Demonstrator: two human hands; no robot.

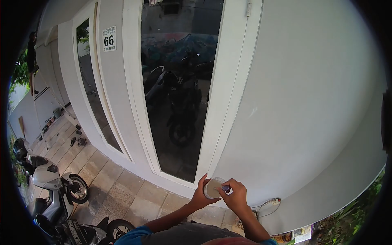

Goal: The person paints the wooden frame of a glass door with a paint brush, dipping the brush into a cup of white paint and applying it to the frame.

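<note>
A clear plastic cup (pixel 212 188) with a grey-brown content is held in front of my body, its mouth facing up toward me. My left hand (pixel 199 197) is wrapped around its left side, thumb along the near wall and fingers at the far rim. At the right rim my right hand (pixel 236 195) is closed in a pinch on a small bluish-purple piece (pixel 225 188), fingertips over the cup's mouth. Most of that piece is hidden by the fingers, and I cannot tell what kind of thing it is.
Ahead stands a white-framed dark glass panel (pixel 179 122), with a smooth grey-white wall (pixel 302 102) to its right. Parked motorcycles (pixel 49 179) are at lower left on the paving (pixel 134 192). A cable (pixel 267 203) lies at lower right. A ladder (pixel 41 108) stands far left.
</note>
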